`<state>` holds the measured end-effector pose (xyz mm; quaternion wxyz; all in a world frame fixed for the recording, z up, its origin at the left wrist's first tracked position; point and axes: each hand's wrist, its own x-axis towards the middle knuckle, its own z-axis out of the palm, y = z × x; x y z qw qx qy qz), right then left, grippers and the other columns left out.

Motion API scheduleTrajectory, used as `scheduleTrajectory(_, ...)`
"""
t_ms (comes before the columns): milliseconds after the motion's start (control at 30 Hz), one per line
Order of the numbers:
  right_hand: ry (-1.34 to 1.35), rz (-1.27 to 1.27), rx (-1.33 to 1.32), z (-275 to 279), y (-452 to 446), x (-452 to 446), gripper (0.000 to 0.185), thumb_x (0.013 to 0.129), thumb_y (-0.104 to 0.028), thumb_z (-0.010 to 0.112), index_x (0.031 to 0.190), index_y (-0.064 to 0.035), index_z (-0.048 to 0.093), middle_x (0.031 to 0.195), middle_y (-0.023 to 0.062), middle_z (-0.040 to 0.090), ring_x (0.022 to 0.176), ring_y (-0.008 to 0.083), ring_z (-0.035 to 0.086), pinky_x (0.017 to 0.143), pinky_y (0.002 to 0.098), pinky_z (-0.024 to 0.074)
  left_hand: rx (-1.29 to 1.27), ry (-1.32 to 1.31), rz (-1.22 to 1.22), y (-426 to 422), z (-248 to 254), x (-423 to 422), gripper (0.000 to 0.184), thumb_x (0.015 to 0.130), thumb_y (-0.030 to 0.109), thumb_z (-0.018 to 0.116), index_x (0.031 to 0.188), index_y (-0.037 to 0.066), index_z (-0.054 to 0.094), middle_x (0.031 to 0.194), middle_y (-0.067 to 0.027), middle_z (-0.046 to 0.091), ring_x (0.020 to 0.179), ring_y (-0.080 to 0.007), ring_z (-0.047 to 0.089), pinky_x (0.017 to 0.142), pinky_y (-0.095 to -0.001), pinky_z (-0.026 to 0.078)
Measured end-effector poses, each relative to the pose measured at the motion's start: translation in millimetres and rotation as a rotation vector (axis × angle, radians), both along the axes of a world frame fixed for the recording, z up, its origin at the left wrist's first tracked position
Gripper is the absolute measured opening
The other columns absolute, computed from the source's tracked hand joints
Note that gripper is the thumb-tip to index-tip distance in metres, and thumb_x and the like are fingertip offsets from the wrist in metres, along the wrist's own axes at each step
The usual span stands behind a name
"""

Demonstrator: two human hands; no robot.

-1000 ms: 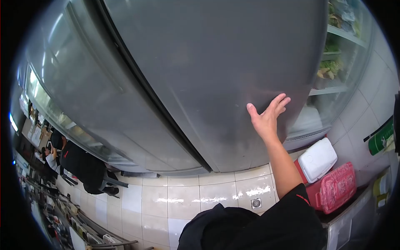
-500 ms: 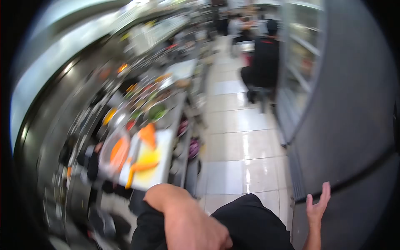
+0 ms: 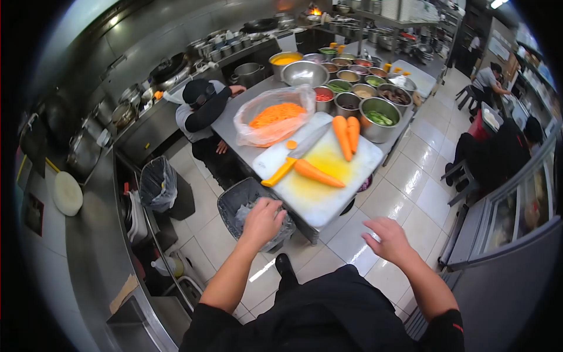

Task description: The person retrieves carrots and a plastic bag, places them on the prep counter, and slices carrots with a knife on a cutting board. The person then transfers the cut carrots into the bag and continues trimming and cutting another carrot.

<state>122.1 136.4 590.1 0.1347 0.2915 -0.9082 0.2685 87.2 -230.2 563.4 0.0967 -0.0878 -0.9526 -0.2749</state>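
Head view: a kitchen counter point(image 3: 226, 124) was shown, with both of the person's hands held out before its near end.
Left hand point(image 3: 264, 222): held above the grey bin point(image 3: 226, 202) as seen, fingers loosely bent, nothing seen gripped.
Right hand point(image 3: 388, 237): held just off the board's near right corner, fingers spread, nothing gripped.
Cutting board point(image 3: 316, 212): placed at the counter's near end, its white surface stained yellow.
Knife point(image 3: 284, 169): laid flat on the board, its yellow handle turned toward the left hand.
Single carrot point(image 3: 319, 175): laid over the stain, just beside the handle.
Paired carrots point(image 3: 347, 136): set side by side near the board's far edge.
Carrot piece point(image 3: 291, 144): left beside the blade.
Plastic bag point(image 3: 246, 132): filled with orange shreds, beyond the board.
Metal pot point(image 3: 378, 130): filled with green slices, placed beyond the board's right corner.
Co-worker point(image 3: 202, 117): seen at the counter's left side.
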Motion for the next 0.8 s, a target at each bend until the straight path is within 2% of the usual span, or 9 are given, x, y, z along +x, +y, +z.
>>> scheduleTrajectory(100,-0.004,0.080,0.055,-11.6,-86.4,-88.5,0.028,0.085,-0.015,0.077,0.111,-0.0073,0.071,0.099,0.0137,0.072,0.092,0.0347,0.069,0.080,0.0443,0.0541,-0.094,0.188,-0.053,-13.9,-42.9,-68.9,0.034,0.088,0.025,0.074,0.116,0.007,0.066,0.113,-0.0168,0.062,0.107,-0.0396,0.062,0.091,-0.0501,0.052)
scheduleTrajectory(200,-0.047,-0.005,0.203,-3.8,-165.6,-172.0,0.020,0.087,-0.017,0.074,0.105,-0.0083,0.073,0.099,0.0123,0.074,0.091,0.0332,0.067,0.081,0.0451,0.0509,-0.188,-0.036,-0.020,-12.0,-48.0,-119.0,0.042,0.087,0.024,0.074,0.123,0.008,0.061,0.112,-0.0164,0.061,0.107,-0.0383,0.062,0.088,-0.0517,0.052)
scheduleTrajectory(300,0.097,-0.101,0.255,-27.4,-213.2,-240.8,0.012,0.090,-0.020,0.064,0.090,-0.0116,0.074,0.083,0.0105,0.071,0.091,0.0321,0.066,0.080,0.0471,0.0473,-0.220,-0.059,-0.048,-15.1,-64.5,-147.7,0.047,0.087,0.022,0.071,0.130,0.008,0.058,0.111,-0.0156,0.060,0.105,-0.0364,0.062,0.084,-0.0511,0.052)
scheduleTrajectory(367,0.041,-0.220,0.392,-39.1,-236.3,-270.2,0.014,0.089,-0.021,0.063,0.088,-0.0132,0.075,0.085,0.0091,0.073,0.093,0.0307,0.067,0.085,0.0469,0.0446,-0.198,-0.084,-0.072,-15.5,-68.8,-153.1,0.048,0.087,0.020,0.069,0.132,0.008,0.058,0.110,-0.0155,0.060,0.103,-0.0363,0.062,0.083,-0.0510,0.052)
scheduleTrajectory(500,-0.091,-0.343,0.571,-63.2,-255.6,-307.1,0.013,0.087,-0.021,0.064,0.084,-0.0151,0.075,0.087,0.0081,0.074,0.096,0.0277,0.067,0.089,0.0454,0.0416,-0.220,-0.102,-0.108,-15.3,-70.8,-153.4,0.048,0.092,0.016,0.059,0.139,0.007,0.056,0.110,-0.0150,0.059,0.103,-0.0344,0.060,0.084,-0.0483,0.052)
scheduleTrajectory(600,-0.031,-0.290,0.623,-85.9,-257.9,-315.7,0.017,0.087,-0.022,0.063,0.092,-0.0136,0.077,0.090,0.0111,0.076,0.093,0.0279,0.068,0.088,0.0451,0.0436,-0.225,-0.093,-0.146,-18.7,-73.5,-153.2,0.042,0.094,0.015,0.056,0.134,0.005,0.058,0.111,-0.0158,0.058,0.104,-0.0340,0.059,0.084,-0.0478,0.051)
scheduleTrajectory(700,-0.104,-0.117,0.634,-69.7,-289.3,-289.6,0.018,0.086,-0.020,0.061,0.087,-0.0131,0.077,0.087,0.0111,0.075,0.088,0.0279,0.069,0.086,0.0451,0.0437,-0.185,-0.083,-0.146,-18.8,-76.8,-149.5,0.036,0.094,0.015,0.055,0.127,0.003,0.061,0.112,-0.0167,0.058,0.107,-0.0348,0.058,0.085,-0.0481,0.051)
scheduleTrajectory(767,-0.037,-0.046,0.508,-65.4,-303.6,-285.0,0.018,0.086,-0.022,0.062,0.082,-0.0125,0.077,0.086,0.0109,0.075,0.087,0.0285,0.070,0.084,0.0463,0.0456,-0.117,-0.063,-0.100,-17.3,-84.6,-142.7,0.033,0.094,0.015,0.055,0.123,0.003,0.063,0.114,-0.0168,0.058,0.109,-0.0366,0.057,0.086,-0.0488,0.052)
scheduleTrajectory(800,-0.135,-0.005,0.495,-62.8,-312.4,-286.9,0.018,0.086,-0.023,0.062,0.083,-0.0118,0.077,0.086,0.0109,0.075,0.089,0.0298,0.070,0.083,0.0468,0.0471,-0.162,-0.028,-0.102,-16.8,-94.0,-142.6,0.032,0.094,0.016,0.054,0.122,0.003,0.064,0.117,-0.0179,0.058,0.112,-0.0369,0.057,0.088,-0.0493,0.052)
